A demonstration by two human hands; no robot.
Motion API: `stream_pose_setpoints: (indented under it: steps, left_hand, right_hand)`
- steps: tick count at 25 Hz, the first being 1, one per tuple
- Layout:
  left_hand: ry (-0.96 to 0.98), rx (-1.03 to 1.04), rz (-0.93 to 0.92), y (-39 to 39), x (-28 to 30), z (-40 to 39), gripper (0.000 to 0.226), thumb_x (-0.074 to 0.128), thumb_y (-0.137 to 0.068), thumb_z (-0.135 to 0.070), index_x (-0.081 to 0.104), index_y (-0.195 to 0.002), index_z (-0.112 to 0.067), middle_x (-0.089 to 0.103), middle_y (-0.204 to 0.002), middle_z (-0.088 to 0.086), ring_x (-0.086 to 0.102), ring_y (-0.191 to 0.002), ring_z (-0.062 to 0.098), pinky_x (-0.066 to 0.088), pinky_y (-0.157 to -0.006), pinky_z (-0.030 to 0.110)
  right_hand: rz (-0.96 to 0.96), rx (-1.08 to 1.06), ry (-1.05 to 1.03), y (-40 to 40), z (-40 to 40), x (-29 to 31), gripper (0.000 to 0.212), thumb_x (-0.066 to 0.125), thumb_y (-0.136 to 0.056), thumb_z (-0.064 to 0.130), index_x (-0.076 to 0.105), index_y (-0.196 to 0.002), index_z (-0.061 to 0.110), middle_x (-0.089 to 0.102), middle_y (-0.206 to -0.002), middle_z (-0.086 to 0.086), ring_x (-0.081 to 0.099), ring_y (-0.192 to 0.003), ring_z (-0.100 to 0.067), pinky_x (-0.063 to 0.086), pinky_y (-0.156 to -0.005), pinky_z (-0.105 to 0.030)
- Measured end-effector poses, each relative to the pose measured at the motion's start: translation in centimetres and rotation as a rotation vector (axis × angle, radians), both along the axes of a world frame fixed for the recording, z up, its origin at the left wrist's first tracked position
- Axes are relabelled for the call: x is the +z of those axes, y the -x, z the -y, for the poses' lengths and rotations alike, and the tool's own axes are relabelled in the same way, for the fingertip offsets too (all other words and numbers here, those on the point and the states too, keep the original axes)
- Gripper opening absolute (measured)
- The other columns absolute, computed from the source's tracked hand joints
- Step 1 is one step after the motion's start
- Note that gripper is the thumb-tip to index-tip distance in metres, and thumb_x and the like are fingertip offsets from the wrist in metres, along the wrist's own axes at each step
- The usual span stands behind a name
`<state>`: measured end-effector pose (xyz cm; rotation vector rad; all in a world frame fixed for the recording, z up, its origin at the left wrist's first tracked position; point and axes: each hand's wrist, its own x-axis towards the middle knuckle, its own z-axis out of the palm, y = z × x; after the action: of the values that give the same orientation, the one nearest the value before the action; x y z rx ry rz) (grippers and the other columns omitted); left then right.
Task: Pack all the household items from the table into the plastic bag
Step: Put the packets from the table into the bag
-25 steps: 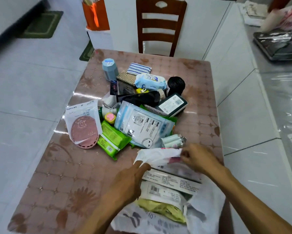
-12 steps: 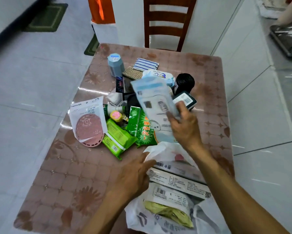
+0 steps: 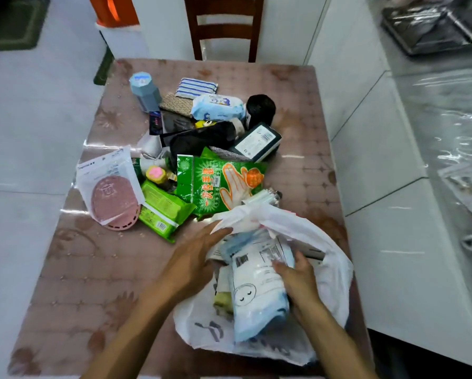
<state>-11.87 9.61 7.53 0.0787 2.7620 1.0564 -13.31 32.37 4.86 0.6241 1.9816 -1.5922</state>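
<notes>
Right hand point(image 3: 297, 280) grips the blue-white packet point(image 3: 256, 285) inside the plastic bag point(image 3: 336, 272); left hand point(image 3: 191, 261) pinches its rim open.

A home dining area: wooden chair point(image 3: 224, 26) at a plastic-covered table point(image 3: 98, 269), tiled floor point(image 3: 24, 119), doormat point(image 3: 10, 23).

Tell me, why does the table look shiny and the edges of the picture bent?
Head view: glare streaks cross the glossy table covering near the pink disc pack; the wide lens bows the counter edges at right; the right hand and white-blue pack look slightly soft from motion.
</notes>
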Motion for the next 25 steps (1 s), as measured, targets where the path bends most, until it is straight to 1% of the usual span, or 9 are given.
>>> stream_pose_setpoints:
  steps: [6, 7, 11, 13, 16, 18, 21, 23, 25]
  left_hand:
    - [-0.032, 0.08, -0.076, -1.4, -0.7, 0.8, 0.066, 0.051, -0.069, -0.003, 0.058, -0.129, -0.03, 0.038, -0.148, -0.009, 0.024, -0.136, -0.002, 0.03, -0.111, 0.029]
    - [-0.034, 0.084, -0.078, -1.5, -0.6, 0.7, 0.064, 0.052, -0.07, -0.005, 0.059, -0.129, -0.03, 0.039, -0.147, -0.009, 0.027, -0.137, 0.0, 0.033, -0.11, 0.03]
    - [0.068, 0.051, -0.127, -1.3, -0.4, -0.4, 0.058, 0.064, -0.069, -0.011, 0.057, -0.121, -0.036, 0.05, -0.143, 0.005, 0.049, -0.127, 0.027, 0.052, -0.093, 0.042]
    - [0.2, -0.005, -0.208, -0.7, -0.7, -1.3, 0.052, 0.071, -0.065, -0.015, 0.062, -0.114, -0.032, 0.053, -0.14, 0.01, 0.049, -0.124, 0.034, 0.048, -0.094, 0.047]
    - [0.257, -0.131, -0.286, 1.2, -1.4, -2.9, 0.048, 0.073, -0.059, -0.005, 0.068, -0.103, -0.024, 0.055, -0.14, 0.013, 0.051, -0.125, 0.038, 0.044, -0.096, 0.048]
    - [0.223, -0.244, -0.274, 2.1, -2.6, -3.5, 0.051, 0.072, -0.051, 0.006, 0.072, -0.094, -0.021, 0.067, -0.126, 0.01, 0.064, -0.11, 0.032, 0.054, -0.085, 0.041]
    - [0.239, -0.335, -0.167, 1.8, -3.7, -3.5, 0.048, 0.068, -0.045, 0.005, 0.074, -0.084, -0.023, 0.073, -0.112, 0.0, 0.07, -0.09, 0.025, 0.055, -0.067, 0.027]
    - [0.315, -0.318, -0.179, 1.2, -4.0, -3.4, 0.04, 0.063, -0.051, -0.003, 0.074, -0.082, -0.026, 0.068, -0.122, 0.003, 0.064, -0.105, 0.027, 0.054, -0.075, 0.031]
    - [0.375, -0.276, -0.197, 1.0, -3.3, -3.6, 0.034, 0.06, -0.056, -0.012, 0.075, -0.082, -0.028, 0.058, -0.137, 0.01, 0.052, -0.124, 0.033, 0.048, -0.093, 0.042]
  right_hand:
    - [-0.145, -0.145, 0.144, -0.4, 2.6, -1.4, 0.031, 0.065, -0.09, 0.007, 0.062, -0.117, 0.021, 0.073, -0.107, 0.003, 0.069, -0.099, -0.018, 0.055, -0.08, -0.03]
    - [-0.197, -0.134, -0.042, -0.3, 2.4, -2.0, 0.031, 0.065, -0.091, 0.012, 0.059, -0.121, 0.02, 0.072, -0.108, 0.0, 0.068, -0.101, -0.023, 0.054, -0.082, -0.033]
    - [-0.409, 0.558, -0.864, -0.6, 2.3, -0.5, 0.028, 0.057, -0.091, 0.042, 0.058, -0.11, 0.021, 0.072, -0.087, -0.001, 0.069, -0.075, -0.021, 0.056, -0.066, -0.034]
    - [-0.616, 0.458, -0.77, 0.3, 1.6, 3.4, 0.017, 0.06, -0.091, 0.038, 0.065, -0.093, 0.022, 0.071, -0.077, 0.004, 0.065, -0.062, -0.013, 0.055, -0.056, -0.028]
    - [-0.845, 0.267, -0.591, 5.9, -0.4, 6.0, 0.009, 0.062, -0.092, 0.018, 0.066, -0.099, 0.016, 0.07, -0.088, 0.001, 0.066, -0.073, -0.015, 0.051, -0.059, -0.023]
    - [-0.665, 0.398, -0.66, 11.8, -0.7, 3.6, 0.026, 0.059, -0.093, 0.021, 0.061, -0.117, 0.014, 0.067, -0.113, -0.006, 0.064, -0.096, -0.025, 0.049, -0.075, -0.03]
    - [-0.39, 0.869, -0.665, 16.8, 0.5, -2.4, 0.062, 0.066, -0.084, 0.024, 0.042, -0.142, 0.026, 0.043, -0.149, -0.005, 0.05, -0.125, -0.032, 0.044, -0.099, -0.041]
    - [-0.382, 1.117, -0.73, 17.7, 1.5, -5.3, 0.079, 0.069, -0.079, 0.026, 0.03, -0.147, 0.031, 0.027, -0.156, -0.004, 0.048, -0.122, -0.036, 0.045, -0.099, -0.046]
    - [-0.447, 1.136, -0.803, 18.1, 1.9, -6.6, 0.08, 0.074, -0.074, 0.037, 0.032, -0.142, 0.034, 0.038, -0.147, -0.007, 0.054, -0.11, -0.032, 0.049, -0.092, -0.045]
